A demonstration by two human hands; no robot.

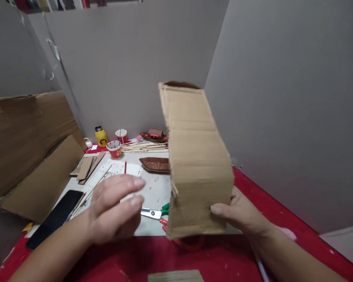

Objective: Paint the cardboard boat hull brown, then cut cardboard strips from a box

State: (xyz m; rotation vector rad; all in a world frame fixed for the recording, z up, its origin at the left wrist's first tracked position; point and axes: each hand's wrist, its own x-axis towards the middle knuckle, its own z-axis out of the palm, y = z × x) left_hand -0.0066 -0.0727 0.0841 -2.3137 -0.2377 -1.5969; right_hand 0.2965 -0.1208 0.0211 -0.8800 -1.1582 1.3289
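Observation:
My right hand grips a bent piece of cardboard near its lower right edge, thumb on the near face. The cardboard stands upright, creased crosswise, with a torn left edge. My left hand is to the left of it, apart from it, with loosely curved fingers and nothing seen in them. Partly hidden behind the cardboard are scissors with green and red handles. A brown boat-shaped piece lies farther back, its right end covered by the cardboard.
Large cardboard sheets lean at the left, near a black phone. At the back are a yellow bottle, paper cups, thin wooden sticks and a brown model boat. A cardboard strip lies in front.

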